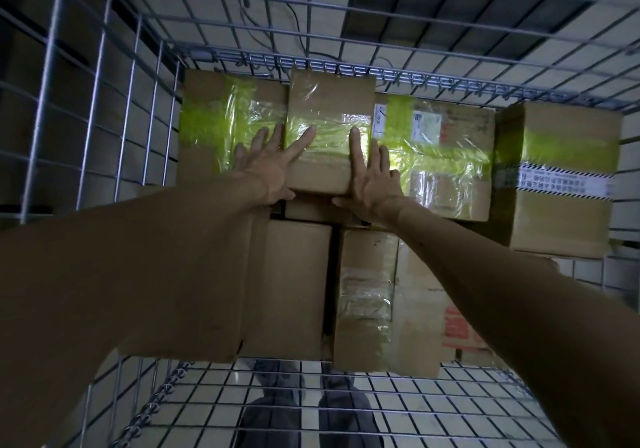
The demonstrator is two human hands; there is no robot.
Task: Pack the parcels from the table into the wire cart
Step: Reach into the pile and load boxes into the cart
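Both your hands are down inside the wire cart (pixel 450 82), set on either side of one small parcel (pixel 329 108) wrapped in green and clear tape. Your left hand (pixel 266 170) lies against its left edge and your right hand (pixel 375 181) against its right edge, with the fingers (pixel 301 142) straight and spread flat over the top face, not curled round anything. Each thumb sits at the near lower edge of the parcel (whether they press under it or only touch it, you cannot tell from here). The parcel sits on top of the other boxes, its far end close to the cart's back wall. Just left of your fingers is a wide green-taped box (pixel 221 118). Just right of them is a labelled box (pixel 443 142) under shiny film, and further right stands a box with striped tape (pixel 561 177). Nearer to you than your fingers, under your wrists, sit a plain brown box (pixel 291 288) and a clear-taped box (pixel 367 291) side by side. Through the cart's mesh, nearest you, your legs (pixel 263 413) and the tiled floor (pixel 398 385) show.
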